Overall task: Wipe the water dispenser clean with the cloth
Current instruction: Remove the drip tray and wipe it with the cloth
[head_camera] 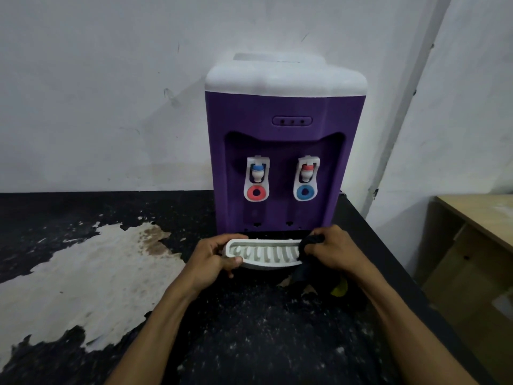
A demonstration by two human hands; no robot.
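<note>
A purple plastic water dispenser (283, 151) with a white rounded top stands at twelve o'clock on a black, flaking countertop (249, 329), its back close to the white wall (97, 93). Two white taps sit in its recessed front, the tap with a red ring (256, 179) toward eleven o'clock and the tap with a blue ring (306, 177) toward one o'clock.

The white slotted plastic drip tray (263, 254) lies at the dispenser's foot, just in front of the dark slot at the base. The left hand (213, 259) clasps the tray's nine o'clock end, thumb across the front rim and fingers curled over the far edge. The right hand (336, 251) is closed around a dark crumpled cloth (308, 245), pressing it onto the tray's three o'clock end; more of the cloth hangs below the tray's front edge. A small yellow-green item (340, 287) shows under the right wrist, too hidden to identify.

A large pale patch of bare surface (83, 279) spreads from nine to seven o'clock, and that side of the counter is open. At three o'clock the counter's edge runs close past the dispenser and the right forearm, with a light wooden desk (477, 218) beyond the gap.
</note>
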